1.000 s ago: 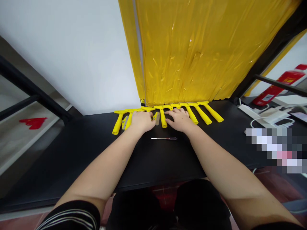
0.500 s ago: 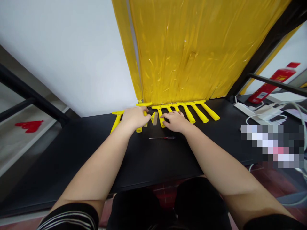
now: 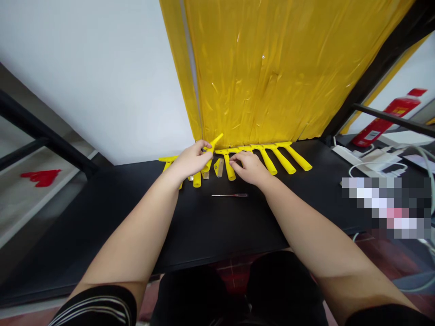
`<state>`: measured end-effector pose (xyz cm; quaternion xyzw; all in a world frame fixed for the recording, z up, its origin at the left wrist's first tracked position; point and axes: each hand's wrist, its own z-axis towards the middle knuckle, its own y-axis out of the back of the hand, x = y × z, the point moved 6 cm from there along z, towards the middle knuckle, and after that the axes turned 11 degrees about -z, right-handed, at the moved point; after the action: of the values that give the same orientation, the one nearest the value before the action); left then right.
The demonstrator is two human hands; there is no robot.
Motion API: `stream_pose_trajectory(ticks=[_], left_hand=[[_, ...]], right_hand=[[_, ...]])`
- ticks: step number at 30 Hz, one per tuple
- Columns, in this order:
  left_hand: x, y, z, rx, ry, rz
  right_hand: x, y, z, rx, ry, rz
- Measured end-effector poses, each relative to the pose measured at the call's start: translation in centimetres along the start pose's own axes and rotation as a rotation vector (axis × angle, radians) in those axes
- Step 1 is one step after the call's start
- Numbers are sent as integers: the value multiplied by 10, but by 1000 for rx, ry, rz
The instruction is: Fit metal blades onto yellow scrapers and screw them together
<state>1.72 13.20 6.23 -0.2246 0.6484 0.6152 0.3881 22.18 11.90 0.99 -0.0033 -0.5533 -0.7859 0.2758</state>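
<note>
Between the thumb and fingers of my left hand (image 3: 194,159) is a yellow T-shaped tool (image 3: 213,146), tilted and raised off the table. My right hand (image 3: 250,167) rests over the row, fingers bent, beside a yellow handle (image 3: 230,168); what its fingertips hold, if anything, is hidden. More yellow T-shaped tools (image 3: 284,159) lie side by side to the right, and others lie under and left of my left hand. A small yellow piece with a metal blade (image 3: 219,167) lies between my hands. Nearer me is a thin screwdriver (image 3: 230,195).
The black table (image 3: 217,226) meets a yellow film-covered panel (image 3: 258,81) and a white panel (image 3: 102,81). A red bottle (image 3: 387,117), white power strip (image 3: 356,160) and cables are on the right. A red object (image 3: 41,177) lies on the left shelf.
My left hand has lifted and tilted the yellow tool, its head now angled up to the right. My right hand has shifted slightly, its fingers drawn in more.
</note>
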Motion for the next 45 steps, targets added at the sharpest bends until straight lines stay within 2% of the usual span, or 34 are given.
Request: stream_pose_trajectory(ticks=[4, 9, 13, 16, 18, 21, 23, 25, 28, 32, 39, 45], left_hand=[[-9, -10, -5, 55, -20, -31], [-14, -27, -9, 188, -109, -123], [-16, -41, -11, 221, -237, -124], [-15, -49, -10, 282, -294, -100], [-9, -48, -5, 264, -281, -13], [8, -38, 8, 112, -250, 324], [17, -41, 14, 108, -325, 533], [27, -48, 18, 151, -373, 614], [38, -57, 20, 189, -383, 653], [40, -64, 18, 227, -368, 668], [34, -65, 15, 277, -350, 700], [19, -64, 2, 314, -310, 727]], right_hand=[[-5, -1, 3, -65, -112, 418], [-7, -21, 3, 57, -334, 1037], [-1, -28, 0, 102, -424, 1237], [0, -26, 0, 109, -427, 1242], [-7, -22, 1, 74, -457, 1207], [-24, -14, 2, -32, -550, 1133], [-35, -10, 2, -90, -596, 1090], [-42, -9, 2, -113, -611, 1068], [-45, -9, 3, -118, -601, 1060], [-45, -8, 3, -120, -592, 1039], [-42, -3, 2, -113, -588, 1004], [-45, -4, 2, -109, -585, 972]])
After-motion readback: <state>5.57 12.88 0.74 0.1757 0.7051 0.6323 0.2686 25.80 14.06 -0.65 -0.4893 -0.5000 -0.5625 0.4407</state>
